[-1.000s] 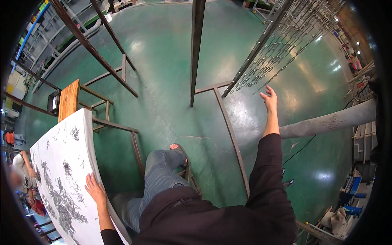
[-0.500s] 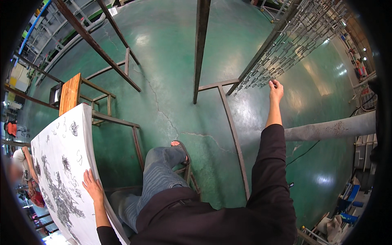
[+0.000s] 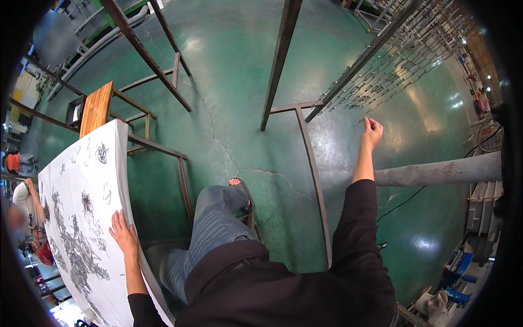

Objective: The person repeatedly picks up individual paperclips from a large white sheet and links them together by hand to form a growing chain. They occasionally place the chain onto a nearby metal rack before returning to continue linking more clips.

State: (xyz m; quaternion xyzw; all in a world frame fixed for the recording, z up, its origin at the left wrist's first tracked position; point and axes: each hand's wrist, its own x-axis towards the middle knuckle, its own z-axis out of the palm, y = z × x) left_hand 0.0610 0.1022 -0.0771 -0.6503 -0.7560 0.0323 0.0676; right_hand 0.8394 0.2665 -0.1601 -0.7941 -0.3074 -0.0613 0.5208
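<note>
My right hand (image 3: 372, 134), arm stretched forward, is closed in a pinch beside the lower ends of hanging strands of linked metal wire hooks (image 3: 381, 82). A small shiny wire hook (image 3: 357, 123) shows at its fingertips; whether it is linked to a strand cannot be made out. My left hand (image 3: 125, 235) lies flat and open on the right edge of a white-covered table (image 3: 117, 180). Near it on the cover are a spread pile of small dark bent-wire pieces (image 3: 76, 256) and a few loose S-shaped ones.
A dark metal frame (image 3: 305, 147) stands ahead on the green floor, its upright bar (image 3: 280, 65) nearer the middle. A thick grey pipe (image 3: 436, 171) crosses at right. A wooden stool (image 3: 97, 109) stands beyond the table. Another person (image 3: 27, 199) is at the table's far left side.
My right hand has drawn slightly back toward me from the hanging strands, still pinched. The strands have shifted and spread a little. My left hand stays on the table edge.
</note>
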